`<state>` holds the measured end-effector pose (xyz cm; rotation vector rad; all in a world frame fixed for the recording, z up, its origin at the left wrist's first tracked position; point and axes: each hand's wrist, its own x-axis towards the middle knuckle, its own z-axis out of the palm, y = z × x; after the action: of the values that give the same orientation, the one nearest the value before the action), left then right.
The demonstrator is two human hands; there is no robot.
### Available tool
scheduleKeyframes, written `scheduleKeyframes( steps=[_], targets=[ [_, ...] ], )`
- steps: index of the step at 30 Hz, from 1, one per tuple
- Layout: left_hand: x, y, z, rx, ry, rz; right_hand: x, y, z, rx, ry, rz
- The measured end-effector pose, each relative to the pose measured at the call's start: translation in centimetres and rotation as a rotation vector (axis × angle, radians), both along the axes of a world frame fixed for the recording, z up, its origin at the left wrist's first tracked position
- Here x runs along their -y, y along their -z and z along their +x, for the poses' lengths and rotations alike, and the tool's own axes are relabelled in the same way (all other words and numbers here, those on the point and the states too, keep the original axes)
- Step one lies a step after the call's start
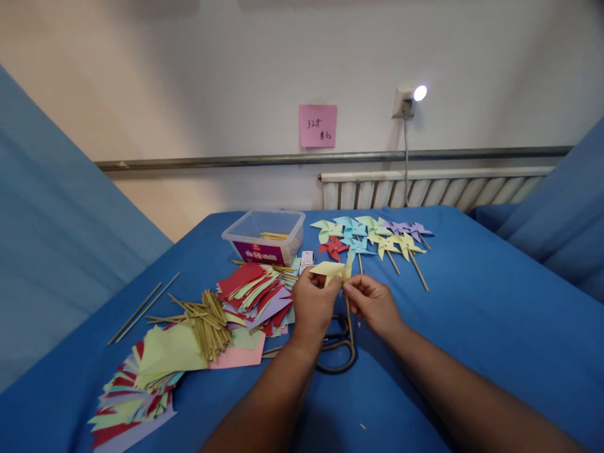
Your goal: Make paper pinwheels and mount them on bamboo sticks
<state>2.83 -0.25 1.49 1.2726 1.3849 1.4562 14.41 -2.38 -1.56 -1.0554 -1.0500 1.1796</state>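
Observation:
A pale yellow paper pinwheel (326,268) is pinched by my left hand (314,308), its thumb pressed on the folded blades. At the pinwheel's centre my right hand (372,302) has thumb and fingertips closed around the top of a thin wooden stick (350,324), which hangs down from the paper. Any pin between the fingers is too small to make out. Below the hands lie scissors (337,355) with black handles, partly hidden by my left forearm. Just behind my left hand stands a small white box (307,258).
Finished pinwheels (358,246) in several colours lie at the back right. A clear plastic tub (264,223) holding sticks stands at the back left. Coloured paper squares (257,296), a pile of short sticks (210,324), fanned paper (136,396) and two long sticks (141,311) cover the left side.

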Motion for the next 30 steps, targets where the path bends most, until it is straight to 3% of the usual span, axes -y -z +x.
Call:
scheduleKeyframes(
  steps=[7, 30],
  targets=[
    [-0.33, 0.48, -0.09, 0.009, -0.01, 0.0, 0.18, 0.14, -0.14, -0.067, -0.058, -0.044],
    [0.39, -0.22, 0.28, -0.058, -0.012, 0.02, 0.24, 0.51, -0.29, -0.131, -0.068, -0.015]
  ],
)
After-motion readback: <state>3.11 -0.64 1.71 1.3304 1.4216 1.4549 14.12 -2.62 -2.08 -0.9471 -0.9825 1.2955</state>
